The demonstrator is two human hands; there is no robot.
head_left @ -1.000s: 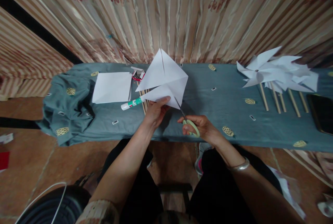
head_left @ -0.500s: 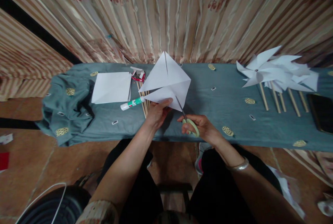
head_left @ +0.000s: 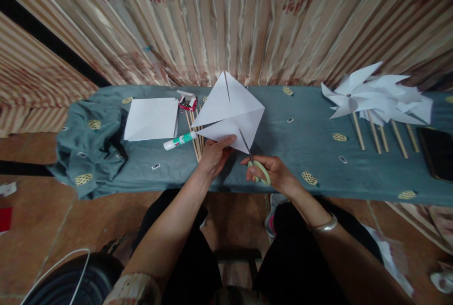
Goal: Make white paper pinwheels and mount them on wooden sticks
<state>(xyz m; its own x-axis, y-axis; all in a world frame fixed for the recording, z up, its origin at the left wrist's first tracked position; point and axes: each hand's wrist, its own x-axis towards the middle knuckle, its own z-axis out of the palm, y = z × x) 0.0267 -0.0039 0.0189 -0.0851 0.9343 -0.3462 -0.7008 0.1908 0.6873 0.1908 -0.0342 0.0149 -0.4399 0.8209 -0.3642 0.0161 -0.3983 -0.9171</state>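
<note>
My left hand (head_left: 216, 155) pinches a square sheet of white paper (head_left: 244, 106) near its lower left edge, thumb on top. Slits run inward from the sheet's top corner and its left corner. In my right hand (head_left: 272, 170) is a pair of scissors (head_left: 261, 173) with pale green handles. Their dark blades lie at the lower corner of the sheet, pointing up and left toward its middle. The fingers beneath the paper are hidden.
Left of the sheet are a stack of white paper (head_left: 151, 120), a glue stick (head_left: 179, 141), thin wooden sticks (head_left: 197, 150) and a small red box (head_left: 187, 102) of pins. Several white paper pinwheels (head_left: 375, 95) on sticks lie at right, beside a black phone (head_left: 437, 153).
The paper has shifted slightly to the right, its right corner most of all. Both hands keep nearly the same place and grip.
</note>
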